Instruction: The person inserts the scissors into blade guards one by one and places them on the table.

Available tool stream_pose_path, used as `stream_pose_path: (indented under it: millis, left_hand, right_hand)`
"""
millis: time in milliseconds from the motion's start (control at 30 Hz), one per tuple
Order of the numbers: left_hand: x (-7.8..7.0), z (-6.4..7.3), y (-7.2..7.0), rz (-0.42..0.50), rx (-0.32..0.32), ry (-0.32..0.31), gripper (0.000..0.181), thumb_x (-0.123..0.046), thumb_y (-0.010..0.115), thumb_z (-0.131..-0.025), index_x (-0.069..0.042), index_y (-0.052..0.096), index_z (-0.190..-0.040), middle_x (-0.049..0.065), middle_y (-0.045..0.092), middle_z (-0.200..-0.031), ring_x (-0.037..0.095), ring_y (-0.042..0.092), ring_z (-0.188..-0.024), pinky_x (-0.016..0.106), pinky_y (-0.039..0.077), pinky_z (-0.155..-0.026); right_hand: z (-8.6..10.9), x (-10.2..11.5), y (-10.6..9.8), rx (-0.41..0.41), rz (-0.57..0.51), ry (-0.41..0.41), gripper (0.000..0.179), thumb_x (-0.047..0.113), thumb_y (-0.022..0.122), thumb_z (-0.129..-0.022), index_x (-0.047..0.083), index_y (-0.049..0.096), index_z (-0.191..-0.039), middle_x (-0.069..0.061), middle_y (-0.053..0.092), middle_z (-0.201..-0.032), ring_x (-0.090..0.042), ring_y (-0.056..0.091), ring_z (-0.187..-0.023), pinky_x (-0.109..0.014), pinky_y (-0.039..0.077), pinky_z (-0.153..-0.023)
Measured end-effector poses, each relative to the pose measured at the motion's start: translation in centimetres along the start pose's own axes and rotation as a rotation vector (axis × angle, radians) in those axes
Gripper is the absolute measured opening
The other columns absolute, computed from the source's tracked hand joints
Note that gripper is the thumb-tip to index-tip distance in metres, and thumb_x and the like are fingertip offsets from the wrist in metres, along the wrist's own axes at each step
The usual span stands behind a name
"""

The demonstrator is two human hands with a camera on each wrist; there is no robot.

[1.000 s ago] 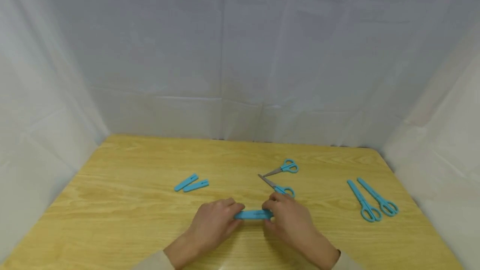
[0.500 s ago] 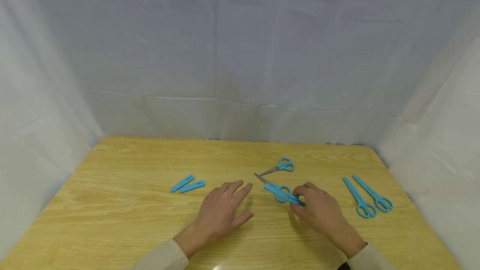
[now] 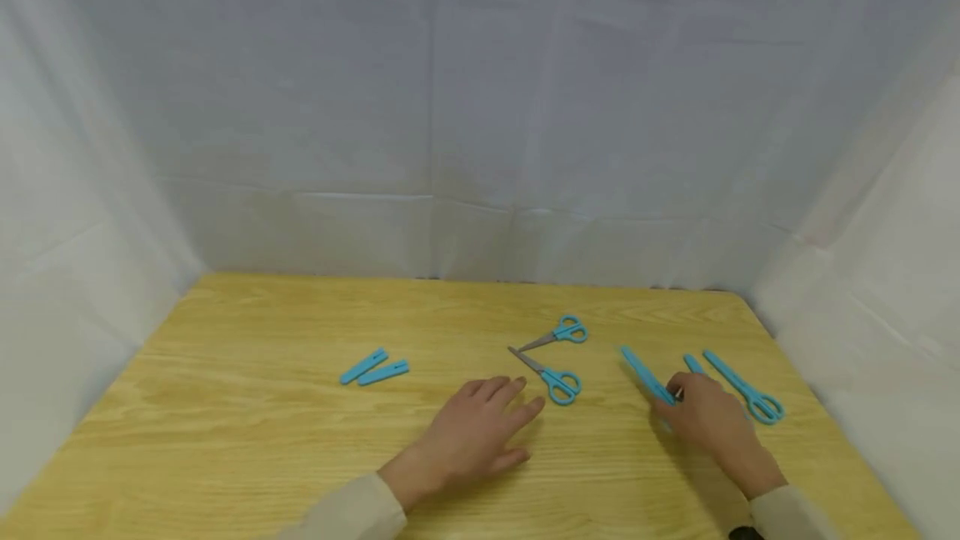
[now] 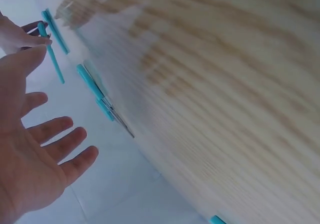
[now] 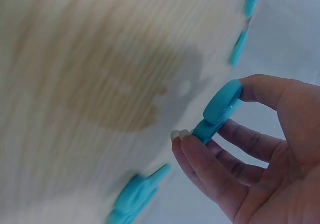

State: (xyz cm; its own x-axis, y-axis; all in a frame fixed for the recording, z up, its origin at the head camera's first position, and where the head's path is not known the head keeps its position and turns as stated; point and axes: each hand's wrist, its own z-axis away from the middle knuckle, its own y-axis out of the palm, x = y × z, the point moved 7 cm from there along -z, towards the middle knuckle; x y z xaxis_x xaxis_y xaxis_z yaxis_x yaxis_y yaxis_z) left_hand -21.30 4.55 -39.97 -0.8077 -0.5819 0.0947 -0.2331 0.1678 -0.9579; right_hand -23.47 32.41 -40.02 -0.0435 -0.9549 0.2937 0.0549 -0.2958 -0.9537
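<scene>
My right hand (image 3: 712, 423) pinches the handle of a pair of blue scissors (image 3: 647, 375) whose blades are inside a blue cover. In the right wrist view, thumb and fingertips grip the scissors' ring handle (image 5: 222, 103) above the table. Their covered end points away from me. My left hand (image 3: 476, 432) hovers left of them with fingers loosely spread, holding nothing. Just beyond its fingertips lie uncovered scissors (image 3: 558, 383), blade tip close to that of a second uncovered pair (image 3: 570, 330).
Two blue blade covers (image 3: 363, 366) (image 3: 383, 372) lie side by side at left. On the right rest covered scissors (image 3: 742, 386) and another covered pair (image 3: 693, 363), mostly hidden behind my right hand. A pale sheet (image 3: 480, 148) hangs behind the wooden table (image 3: 247, 440).
Both hands held the covered scissors at first; the left let go and spread its fingers. The right hand carried them rightward, toward the covered pairs, while the left drifted slightly right.
</scene>
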Motion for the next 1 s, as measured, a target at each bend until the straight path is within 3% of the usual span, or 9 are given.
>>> stream_pose_path:
  millis: [233,367,700,1000]
  left_hand:
    - [-0.6,-0.4,0.0,-0.043,-0.002,0.042,0.057,-0.05,0.058,-0.091,-0.024,0.048,-0.14,0.007,0.049,-0.137,0.023,0.047,-0.123,0.038,0.041,-0.099]
    - [-0.9,-0.8,0.1,-0.034,-0.004,0.059,0.055,-0.05,0.057,-0.092,-0.024,0.049,-0.14,0.006,0.05,-0.137,0.023,0.047,-0.123,0.038,0.041,-0.099]
    - [-2.4,-2.2,1.3,-0.018,0.056,0.116,0.054,-0.057,0.043,-0.095,-0.03,0.046,-0.142,0.001,0.046,-0.141,0.021,0.042,-0.128,0.039,0.035,-0.105]
    - [-4.2,-3.3,1.5,-0.091,0.016,0.194,0.055,-0.059,0.038,-0.096,-0.03,0.044,-0.143,0.0,0.043,-0.144,0.02,0.04,-0.13,0.038,0.035,-0.104]
  right_hand:
    - [0.1,-2.6,0.0,0.021,-0.027,0.09,0.028,0.03,0.062,-0.09,0.002,0.063,-0.086,-0.002,0.05,-0.057,-0.017,0.045,-0.05,-0.031,0.036,-0.047]
    - [0.2,-3.3,-0.1,0.003,-0.003,0.121,0.027,0.03,0.058,-0.088,0.009,0.057,-0.073,-0.003,0.046,-0.057,-0.016,0.041,-0.048,-0.029,0.034,-0.046]
    - [0.2,-4.0,-0.4,0.027,0.05,0.15,0.029,0.03,0.055,-0.087,0.008,0.056,-0.069,-0.004,0.048,-0.057,-0.017,0.043,-0.047,-0.029,0.033,-0.045]
    - [0.1,-3.8,-0.2,0.051,0.133,0.154,0.037,0.038,0.053,-0.091,0.011,0.054,-0.065,-0.003,0.049,-0.056,-0.02,0.045,-0.051,-0.032,0.032,-0.048]
